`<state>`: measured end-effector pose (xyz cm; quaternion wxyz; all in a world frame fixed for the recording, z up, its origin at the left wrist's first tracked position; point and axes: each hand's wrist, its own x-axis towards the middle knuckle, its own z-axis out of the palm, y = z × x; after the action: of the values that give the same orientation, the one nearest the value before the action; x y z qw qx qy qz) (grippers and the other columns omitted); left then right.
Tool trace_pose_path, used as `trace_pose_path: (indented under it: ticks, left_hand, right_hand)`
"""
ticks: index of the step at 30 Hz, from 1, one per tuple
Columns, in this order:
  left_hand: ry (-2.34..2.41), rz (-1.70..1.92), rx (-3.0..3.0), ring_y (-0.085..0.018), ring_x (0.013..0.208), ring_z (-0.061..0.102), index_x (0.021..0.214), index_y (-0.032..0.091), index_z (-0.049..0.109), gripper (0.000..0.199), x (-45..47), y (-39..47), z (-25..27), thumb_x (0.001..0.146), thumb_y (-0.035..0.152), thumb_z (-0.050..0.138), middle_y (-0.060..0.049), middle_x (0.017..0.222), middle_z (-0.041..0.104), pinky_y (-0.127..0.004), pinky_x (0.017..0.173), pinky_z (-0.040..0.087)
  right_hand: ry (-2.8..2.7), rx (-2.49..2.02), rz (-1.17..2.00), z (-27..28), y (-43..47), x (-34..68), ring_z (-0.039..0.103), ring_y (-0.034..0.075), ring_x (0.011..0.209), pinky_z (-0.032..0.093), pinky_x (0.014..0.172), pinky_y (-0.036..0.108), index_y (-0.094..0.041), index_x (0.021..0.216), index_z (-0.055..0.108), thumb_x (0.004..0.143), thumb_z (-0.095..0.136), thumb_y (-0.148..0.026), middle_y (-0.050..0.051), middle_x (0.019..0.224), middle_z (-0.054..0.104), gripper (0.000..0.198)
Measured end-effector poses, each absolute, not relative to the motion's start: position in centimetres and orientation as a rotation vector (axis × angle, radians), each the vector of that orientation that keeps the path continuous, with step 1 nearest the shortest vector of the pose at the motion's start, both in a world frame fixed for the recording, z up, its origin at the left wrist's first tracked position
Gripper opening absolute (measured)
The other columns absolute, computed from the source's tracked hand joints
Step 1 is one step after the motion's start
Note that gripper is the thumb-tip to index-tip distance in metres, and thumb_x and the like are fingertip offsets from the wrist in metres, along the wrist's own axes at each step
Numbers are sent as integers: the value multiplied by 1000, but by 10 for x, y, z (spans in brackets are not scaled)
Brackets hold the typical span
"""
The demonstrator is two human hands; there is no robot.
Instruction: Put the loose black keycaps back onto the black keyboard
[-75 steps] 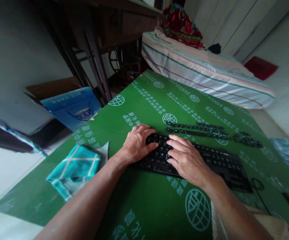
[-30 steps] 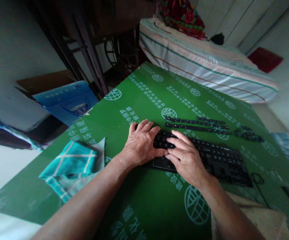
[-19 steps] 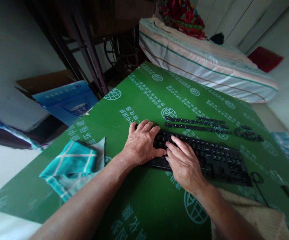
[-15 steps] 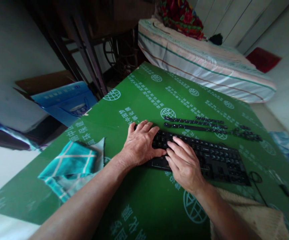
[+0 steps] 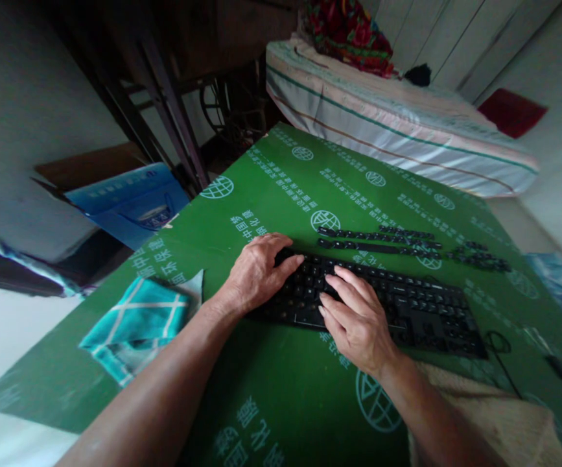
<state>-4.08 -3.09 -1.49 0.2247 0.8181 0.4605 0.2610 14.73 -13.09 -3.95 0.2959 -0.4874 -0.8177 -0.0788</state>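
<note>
A black keyboard (image 5: 426, 305) lies on the green table, with its left part under my hands. My left hand (image 5: 256, 272) is at its far left corner, fingers bent along the far edge and thumb across the top. My right hand (image 5: 358, 314) rests over the middle keys with its fingers spread and nothing held. Some key places at the near left look bare of caps. Beyond the keyboard, loose black keycaps (image 5: 378, 248) lie in rows, and a pile of keycaps (image 5: 478, 256) sits to their right.
A folded teal checked cloth (image 5: 139, 311) lies on the green table (image 5: 271, 181) at the left. A beige cloth (image 5: 485, 415) is at the near right, by the keyboard cable (image 5: 502, 373). A blue box (image 5: 129, 201) stands off the left edge; a bed (image 5: 397, 130) is behind.
My left hand has drawn back to the left and turned, its spread fingers now bent at the keyboard's corner. My right hand has stayed almost in place.
</note>
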Motion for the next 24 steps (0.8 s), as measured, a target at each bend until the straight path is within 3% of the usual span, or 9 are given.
trace_pose_path:
  ticks: [10, 19, 24]
  left_hand:
    - [1459, 750, 2109, -22, 97, 64, 99, 18, 66, 42, -44, -26, -14, 85, 49, 42, -7, 102, 69, -33, 89, 48]
    - [1465, 686, 2173, -22, 95, 64, 98, 18, 66, 44, -42, -25, -13, 84, 51, 39, -7, 102, 69, -31, 86, 48]
    - [1534, 603, 2158, -25, 94, 65, 97, 19, 67, 45, -42, -21, -8, 79, 54, 44, -5, 102, 69, -31, 84, 49]
  right_hand:
    - [-2148, -1297, -179, -41, -130, 149, 49, 28, 121, 48, 95, 49, -16, 95, 67, 82, 58, -18, 15, 114, 63, 17]
    - [-2101, -1315, -230, -40, -129, 146, 51, 27, 117, 48, 95, 46, -13, 98, 66, 83, 57, -23, 16, 109, 64, 20]
    - [-2072, -1315, -319, -40, -123, 146, 51, 25, 114, 47, 96, 41, -14, 89, 67, 86, 54, -26, 13, 105, 65, 18]
